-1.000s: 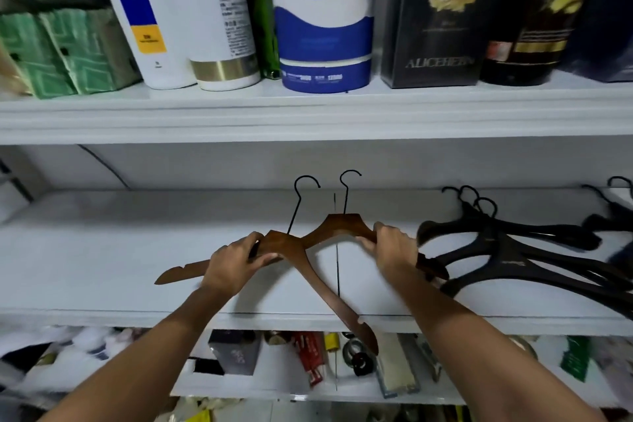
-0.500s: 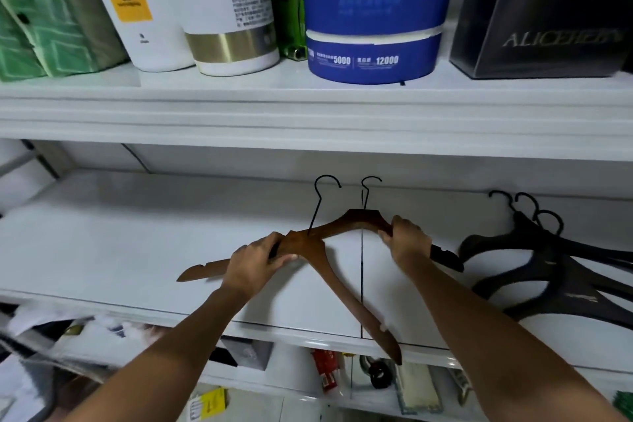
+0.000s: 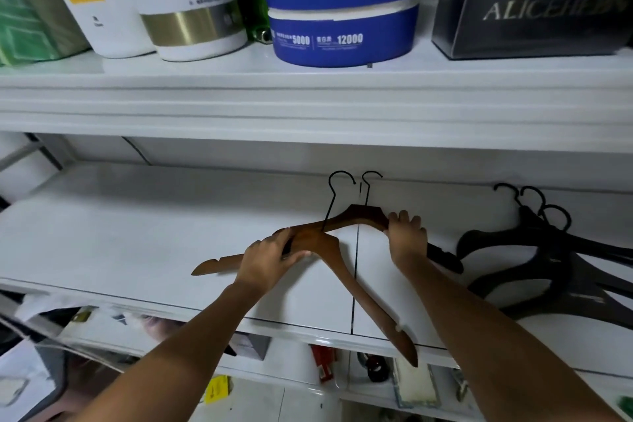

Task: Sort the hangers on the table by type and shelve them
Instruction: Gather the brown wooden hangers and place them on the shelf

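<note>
On shelf (image 3: pixel 137 233), two wooden hangers (image 3: pixel 363 213) crosswise, hooks rearward; left hand (image 3: pixel 267 262), right hand (image 3: pixel 407 238) fingers around each.

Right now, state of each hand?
Left hand: grips the nearer brown wooden hanger.
Right hand: grips the farther brown wooden hanger.

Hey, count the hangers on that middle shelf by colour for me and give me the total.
Brown wooden hangers with black wire hooks: 2
Black plastic hangers, counted by the hooks in view: 3
Total: 5
</note>
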{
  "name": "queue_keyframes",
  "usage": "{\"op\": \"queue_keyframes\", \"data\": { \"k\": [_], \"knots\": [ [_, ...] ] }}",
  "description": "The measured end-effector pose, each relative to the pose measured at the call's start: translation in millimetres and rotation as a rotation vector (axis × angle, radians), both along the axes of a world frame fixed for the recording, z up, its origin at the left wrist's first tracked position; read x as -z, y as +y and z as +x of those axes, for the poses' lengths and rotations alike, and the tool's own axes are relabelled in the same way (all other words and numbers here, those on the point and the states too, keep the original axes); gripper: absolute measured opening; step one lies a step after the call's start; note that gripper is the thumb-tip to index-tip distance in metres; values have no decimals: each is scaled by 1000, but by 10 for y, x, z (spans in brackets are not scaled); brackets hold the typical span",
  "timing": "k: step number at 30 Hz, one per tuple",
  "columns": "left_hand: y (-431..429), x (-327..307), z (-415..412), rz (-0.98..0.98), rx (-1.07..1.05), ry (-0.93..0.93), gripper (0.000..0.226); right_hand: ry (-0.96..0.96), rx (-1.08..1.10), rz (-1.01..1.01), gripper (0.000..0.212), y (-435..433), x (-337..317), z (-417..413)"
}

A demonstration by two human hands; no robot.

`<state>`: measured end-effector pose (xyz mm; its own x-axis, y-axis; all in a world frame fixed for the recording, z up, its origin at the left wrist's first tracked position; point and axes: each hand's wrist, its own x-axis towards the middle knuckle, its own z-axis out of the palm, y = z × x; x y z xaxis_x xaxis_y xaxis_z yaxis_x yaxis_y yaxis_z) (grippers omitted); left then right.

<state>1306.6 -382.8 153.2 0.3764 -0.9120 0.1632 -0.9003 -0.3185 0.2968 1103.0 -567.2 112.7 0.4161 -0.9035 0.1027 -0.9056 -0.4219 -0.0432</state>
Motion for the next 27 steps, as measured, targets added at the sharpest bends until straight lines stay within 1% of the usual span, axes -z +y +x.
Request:
{"op": "queue_keyframes", "data": {
  "k": [5,8,11,16,20,22,24,25,27],
  "knots": [
    [-106,77,-187,-5,38,13,52,-9,-18,0,33,-103,-46,-132],
    [-199,131,-325,14,31,-10,50,-101,-61,9,39,-105,-76,-165],
    [-302,169,-447,51,-10,27,49,-208,-97,-28,38,-37,-56,-252],
    [-534,232,-663,90,-18,143,54,-372,-191,77,35,60,8,-487],
    [-671,309,-738,138,17,219,46,-455,-221,162,37,139,-8,-623],
    [-720,341,-738,136,10,227,46,-413,-236,233,49,171,-18,-688],
    [-766,359,-742,122,1,203,47,-288,-260,288,65,199,4,-724],
    [-784,370,-748,118,-1,183,47,-224,-264,303,67,210,21,-723],
    [-791,403,-752,99,-14,147,47,-148,-246,295,60,238,50,-672]
  ]
}}
